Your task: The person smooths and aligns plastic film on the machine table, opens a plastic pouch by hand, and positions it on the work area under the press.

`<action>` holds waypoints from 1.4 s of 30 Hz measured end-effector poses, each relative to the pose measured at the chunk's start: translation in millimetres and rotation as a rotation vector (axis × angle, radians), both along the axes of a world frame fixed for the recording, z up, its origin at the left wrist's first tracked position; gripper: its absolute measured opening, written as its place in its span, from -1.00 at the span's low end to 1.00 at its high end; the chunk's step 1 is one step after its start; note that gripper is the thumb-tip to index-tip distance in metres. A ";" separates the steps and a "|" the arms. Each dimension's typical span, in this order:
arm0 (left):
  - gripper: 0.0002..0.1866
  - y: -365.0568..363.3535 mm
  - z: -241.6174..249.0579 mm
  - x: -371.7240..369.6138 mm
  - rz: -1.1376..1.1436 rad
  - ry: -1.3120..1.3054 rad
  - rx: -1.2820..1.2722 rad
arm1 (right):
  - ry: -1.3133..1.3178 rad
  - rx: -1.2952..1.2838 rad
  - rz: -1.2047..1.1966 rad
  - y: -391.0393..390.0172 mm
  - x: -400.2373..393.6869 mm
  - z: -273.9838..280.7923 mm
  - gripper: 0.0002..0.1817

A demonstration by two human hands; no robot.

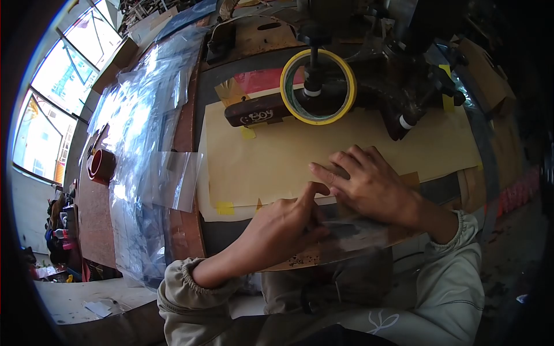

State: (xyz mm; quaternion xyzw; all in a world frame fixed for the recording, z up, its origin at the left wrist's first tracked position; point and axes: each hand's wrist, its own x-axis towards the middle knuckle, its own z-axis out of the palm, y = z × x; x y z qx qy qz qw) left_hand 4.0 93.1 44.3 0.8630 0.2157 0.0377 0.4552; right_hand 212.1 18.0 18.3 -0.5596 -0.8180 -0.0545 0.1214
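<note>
My left hand point(284, 229) is at the near edge of the work surface, index finger bent toward my right hand and the other fingers curled in. Its lower fingers meet a thin sheet of clear plastic point(360, 235), smeared by motion. My right hand point(372, 187) is over the near edge of the tan sheet point(271, 164), index finger stretched left and thumb apart from it, the other fingers bent. Nothing shows between its fingers. The two hands almost touch at the left index fingertip. Yellow tape pieces point(225, 208) lie along the tan sheet's edges.
A dark machine arm point(271, 111) reaches over the tan sheet, with a yellow-rimmed tape roll point(289, 98) around its post. Clear plastic bags point(141, 109) cover the left board. A brown tape roll point(102, 166) stands farther left. A cardboard box point(487, 78) is at right.
</note>
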 end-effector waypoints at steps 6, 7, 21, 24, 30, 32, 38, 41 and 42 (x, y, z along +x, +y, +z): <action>-0.62 -9.0 11.4 1.4 -0.051 0.105 0.325 | 0.201 -0.073 0.065 0.1 14.3 16.1 -0.66; -0.63 -12.8 11.8 1.3 -0.056 0.114 0.385 | 0.251 -0.120 0.077 -2.0 20.2 24.7 -0.68; -0.73 -15.0 4.6 -1.3 -0.207 0.120 0.682 | 0.322 -0.281 -0.003 -4.5 48.7 41.9 -0.79; -0.74 -15.2 3.2 -2.2 -0.222 0.080 0.630 | 0.251 -0.282 -0.033 -6.6 53.8 41.2 -0.80; -0.75 -16.6 1.2 -2.8 -0.215 0.061 0.637 | 0.065 -0.275 -0.033 -14.1 45.3 45.8 -0.73; -0.77 -15.8 0.7 -2.0 -0.223 0.075 0.636 | -0.002 -0.303 -0.063 -19.3 39.3 50.0 -0.71; -0.79 -16.9 -1.1 -0.9 -0.176 0.108 0.628 | 0.265 -0.080 -0.194 -64.8 14.7 24.9 -0.47; -0.80 -16.2 -3.7 -0.3 -0.155 0.105 0.598 | 0.262 -0.132 -0.167 -79.4 -11.2 24.3 -0.21; -0.80 -14.4 -4.5 0.4 -0.156 0.107 0.592 | 0.224 -0.166 -0.174 -80.3 -15.0 19.0 -0.12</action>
